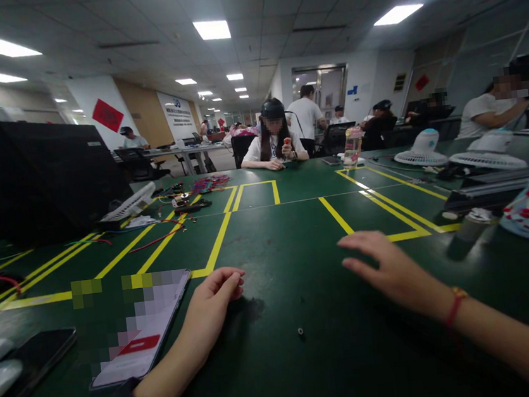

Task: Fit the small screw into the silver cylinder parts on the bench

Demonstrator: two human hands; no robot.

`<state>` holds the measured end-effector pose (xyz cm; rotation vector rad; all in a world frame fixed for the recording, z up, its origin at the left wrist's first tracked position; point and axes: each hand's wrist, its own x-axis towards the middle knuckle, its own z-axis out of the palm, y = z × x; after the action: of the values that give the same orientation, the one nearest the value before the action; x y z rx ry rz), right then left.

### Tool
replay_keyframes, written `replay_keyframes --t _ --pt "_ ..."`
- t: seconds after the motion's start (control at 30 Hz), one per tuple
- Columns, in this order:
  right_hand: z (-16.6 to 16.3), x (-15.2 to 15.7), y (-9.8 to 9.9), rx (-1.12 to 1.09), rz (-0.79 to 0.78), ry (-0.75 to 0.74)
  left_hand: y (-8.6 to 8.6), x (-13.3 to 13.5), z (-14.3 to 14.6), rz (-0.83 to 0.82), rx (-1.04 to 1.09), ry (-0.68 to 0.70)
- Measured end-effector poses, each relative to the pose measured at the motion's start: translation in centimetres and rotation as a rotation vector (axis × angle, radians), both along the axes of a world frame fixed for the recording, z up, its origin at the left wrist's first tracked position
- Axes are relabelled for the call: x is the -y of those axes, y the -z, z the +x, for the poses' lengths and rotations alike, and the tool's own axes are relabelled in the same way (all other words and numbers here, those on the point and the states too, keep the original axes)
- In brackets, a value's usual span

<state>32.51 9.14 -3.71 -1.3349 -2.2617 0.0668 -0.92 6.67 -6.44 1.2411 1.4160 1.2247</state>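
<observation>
Currently left hand (216, 299) loosely curled, right hand (389, 267) spread flat, both grips released and empty, small black ring-like part (300, 331) on near desk (296, 220) between them; risk: a forearm sweep could flick it away.

2 hands (214, 303) (392, 270), 2 phones (143, 349) (34, 355), 2 fans (419, 150) (487, 159), 1 btl (352, 149)

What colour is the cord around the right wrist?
The cord is red, with a small gold bead; the head view shows it.
</observation>
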Motion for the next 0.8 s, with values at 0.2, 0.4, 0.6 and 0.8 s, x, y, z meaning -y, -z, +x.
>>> replay_keyframes --t 0.2,0.4,0.6,0.8 --pt "-8.4 5.7 1.3 0.018 -0.211 -0.321 0.4 -0.2 -0.2 0.022 -0.072 0.01" --pt "-6.7 4.2 1.0 -0.119 -0.257 -0.237 0.4 -0.2 -0.2 0.01 -0.1 0.027" --pt "-4.1 2.9 0.8 -0.096 -0.302 -0.213 0.2 0.1 -0.3 0.005 -0.089 0.036" --pt "-3.7 3.3 1.1 -0.078 -0.322 -0.264 0.2 0.1 -0.3 0.006 -0.068 0.029"
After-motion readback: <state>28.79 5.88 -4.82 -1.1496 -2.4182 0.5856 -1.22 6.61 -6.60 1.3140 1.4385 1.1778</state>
